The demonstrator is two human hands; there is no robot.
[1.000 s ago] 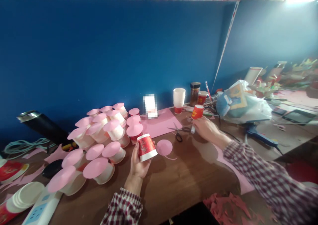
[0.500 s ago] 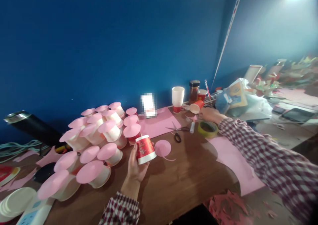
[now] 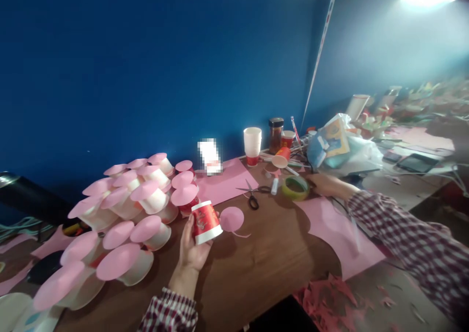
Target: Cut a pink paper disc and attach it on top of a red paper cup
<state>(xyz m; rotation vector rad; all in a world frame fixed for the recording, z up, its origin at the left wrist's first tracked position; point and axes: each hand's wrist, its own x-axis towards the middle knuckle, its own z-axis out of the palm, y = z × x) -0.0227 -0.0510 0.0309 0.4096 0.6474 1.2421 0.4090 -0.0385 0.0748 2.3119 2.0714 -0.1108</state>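
In my left hand (image 3: 193, 254) is a red and white paper cup (image 3: 206, 223), tilted, its wide rim facing down; my fingers wrap round its far side. A pink paper disc (image 3: 232, 219) with a thin strip lies just right of the cup. My right hand (image 3: 325, 185) is low beside the green tape roll (image 3: 295, 188), its fingers closed; what they hold is blurred and partly hidden, and a cord and a pale stick (image 3: 355, 236) show near the wrist. Rows of upturned cups topped with pink discs (image 3: 120, 262) stand to the left.
Scissors (image 3: 252, 200) and a small white tube (image 3: 274, 186) lie mid-table by a pink sheet (image 3: 225, 180). Stacked cups (image 3: 252, 146), a dark-lidded jar (image 3: 275, 135) and a plastic bag (image 3: 335, 141) stand along the back. Red paper scraps (image 3: 330, 302) fill the front right.
My right hand has moved right and down, away from the lying red cup to beside the tape roll. The view has turned slightly right. My left hand still holds its cup.
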